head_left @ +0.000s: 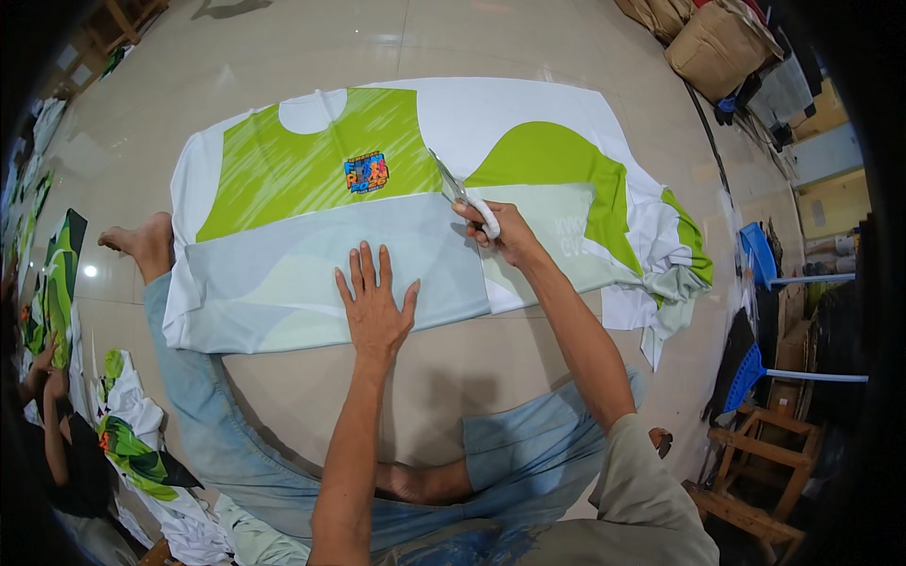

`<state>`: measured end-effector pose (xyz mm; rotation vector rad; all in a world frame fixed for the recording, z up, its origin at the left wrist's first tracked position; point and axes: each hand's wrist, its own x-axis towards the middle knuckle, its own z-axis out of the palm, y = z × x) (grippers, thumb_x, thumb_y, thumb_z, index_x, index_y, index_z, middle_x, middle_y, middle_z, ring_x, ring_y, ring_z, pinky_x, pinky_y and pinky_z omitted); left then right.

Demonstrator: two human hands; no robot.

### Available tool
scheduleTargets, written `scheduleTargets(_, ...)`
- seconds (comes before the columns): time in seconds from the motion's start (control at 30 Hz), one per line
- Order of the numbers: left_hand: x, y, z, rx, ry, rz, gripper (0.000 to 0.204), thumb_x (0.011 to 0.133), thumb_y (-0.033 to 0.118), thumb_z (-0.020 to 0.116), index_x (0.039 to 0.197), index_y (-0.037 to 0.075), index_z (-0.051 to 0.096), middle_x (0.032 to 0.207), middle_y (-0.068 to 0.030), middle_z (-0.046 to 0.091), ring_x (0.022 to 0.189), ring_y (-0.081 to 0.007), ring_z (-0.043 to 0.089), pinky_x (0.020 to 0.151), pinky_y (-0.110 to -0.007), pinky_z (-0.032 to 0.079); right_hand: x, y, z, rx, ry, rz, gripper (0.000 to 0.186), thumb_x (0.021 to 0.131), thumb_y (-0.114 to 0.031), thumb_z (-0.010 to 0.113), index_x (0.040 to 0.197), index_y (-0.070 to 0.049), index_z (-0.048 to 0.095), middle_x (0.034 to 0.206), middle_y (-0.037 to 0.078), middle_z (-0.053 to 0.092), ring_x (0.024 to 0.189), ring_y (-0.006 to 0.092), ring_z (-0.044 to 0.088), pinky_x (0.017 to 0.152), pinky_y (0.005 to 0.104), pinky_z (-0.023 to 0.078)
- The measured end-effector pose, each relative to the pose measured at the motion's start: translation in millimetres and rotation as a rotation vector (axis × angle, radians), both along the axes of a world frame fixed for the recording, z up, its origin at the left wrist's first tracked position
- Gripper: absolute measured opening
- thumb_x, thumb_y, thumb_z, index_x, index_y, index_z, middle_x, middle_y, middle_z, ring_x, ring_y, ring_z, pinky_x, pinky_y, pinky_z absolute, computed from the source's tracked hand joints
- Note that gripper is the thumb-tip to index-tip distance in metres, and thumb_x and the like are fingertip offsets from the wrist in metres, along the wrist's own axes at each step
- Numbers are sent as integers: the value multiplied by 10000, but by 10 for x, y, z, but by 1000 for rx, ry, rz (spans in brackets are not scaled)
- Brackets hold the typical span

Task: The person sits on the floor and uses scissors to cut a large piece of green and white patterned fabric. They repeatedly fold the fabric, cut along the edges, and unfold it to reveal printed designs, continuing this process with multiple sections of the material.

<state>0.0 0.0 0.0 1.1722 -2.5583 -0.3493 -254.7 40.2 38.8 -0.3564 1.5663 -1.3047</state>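
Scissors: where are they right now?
Head view, slightly above centre: the scissors are in the right hand, blades at the right edge of the green panel, right of its colourful print.

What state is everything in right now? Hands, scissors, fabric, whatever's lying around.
Left hand: open, palm down on the fabric, fingers spread.
Right hand: closed on the scissors' handle.
Scissors: held, blades seemingly parted.
Fabric: mostly spread flat, near half showing its pale side, right end bunched.
Fabric pile at left: loose, crumpled.
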Motion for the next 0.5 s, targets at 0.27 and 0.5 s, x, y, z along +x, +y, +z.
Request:
scheduleTargets(0.27,126,-109,40,-15,-19,0,731,955,470,551,1522,50,358,1614,-189,248,1503,-354,190,1210,-567,92,184,-372,-1,-6,-25,-42,423,760,-302,881,988,18,721,695,42,626,510,68,526,423,184,371)
scheduleTargets(0.5,24,-19,24,-7,-20,-11,736,956,482,543,1525,54,355,1620,-183,236,1509,-347,180,1214,-561,80,125,-173,-14,-39,-18,-36,312,832,-291,825,975,-40,706,703,22,641,520,57,551,451,204,404)
